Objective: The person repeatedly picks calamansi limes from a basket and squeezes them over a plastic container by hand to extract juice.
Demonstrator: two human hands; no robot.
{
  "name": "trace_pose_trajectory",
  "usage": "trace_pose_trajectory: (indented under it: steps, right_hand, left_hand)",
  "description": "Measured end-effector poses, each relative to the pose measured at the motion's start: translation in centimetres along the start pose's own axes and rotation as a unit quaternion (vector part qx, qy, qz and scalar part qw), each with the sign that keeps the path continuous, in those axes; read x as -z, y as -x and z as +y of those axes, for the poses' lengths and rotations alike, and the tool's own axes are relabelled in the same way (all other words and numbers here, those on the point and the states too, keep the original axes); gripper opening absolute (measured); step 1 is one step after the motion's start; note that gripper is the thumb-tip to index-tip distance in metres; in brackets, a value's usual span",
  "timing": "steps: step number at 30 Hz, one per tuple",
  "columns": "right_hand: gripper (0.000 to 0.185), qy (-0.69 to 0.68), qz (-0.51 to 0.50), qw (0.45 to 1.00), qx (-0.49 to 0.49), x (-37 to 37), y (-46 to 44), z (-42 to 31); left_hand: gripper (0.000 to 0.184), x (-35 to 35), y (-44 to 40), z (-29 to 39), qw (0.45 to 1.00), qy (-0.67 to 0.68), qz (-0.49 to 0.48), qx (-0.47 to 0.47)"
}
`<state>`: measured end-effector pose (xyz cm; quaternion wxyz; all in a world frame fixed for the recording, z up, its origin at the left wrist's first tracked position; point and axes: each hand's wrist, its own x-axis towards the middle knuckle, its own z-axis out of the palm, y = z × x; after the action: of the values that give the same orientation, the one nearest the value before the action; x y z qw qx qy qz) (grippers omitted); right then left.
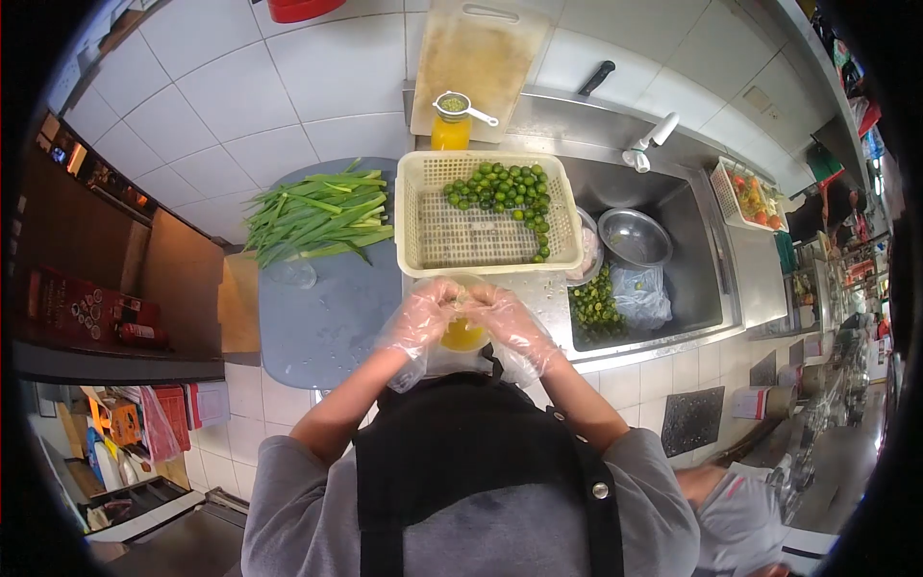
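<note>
My left hand and my right hand, both in clear plastic gloves, meet at the fingertips in front of my apron. Their fingers are closed, pinched together over a container of yellow juice. What lies between the fingertips is mostly hidden; only a small greenish bit shows. Just beyond my hands stands a cream plastic basket. Small whole green limes fill its back right part, and a few trail down its right side.
Spring onions lie on a grey board at the left. Behind the basket, a strainer rests on a jar of yellow juice. The sink holds a metal bowl, squeezed lime halves and a plastic bag. Another person is behind right.
</note>
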<state>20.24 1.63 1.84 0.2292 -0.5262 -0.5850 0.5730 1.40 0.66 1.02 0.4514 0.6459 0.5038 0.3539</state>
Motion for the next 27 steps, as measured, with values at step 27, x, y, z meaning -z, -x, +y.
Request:
trace_pose_trajectory:
  steps: [27]
  right_hand:
    - [0.02, 0.405, 0.169, 0.841, 0.316, -2.9, 0.1, 3.1]
  left_hand:
    - [0.01, -0.5, 0.0, -2.2, 0.939, -0.246, 0.028, -0.237]
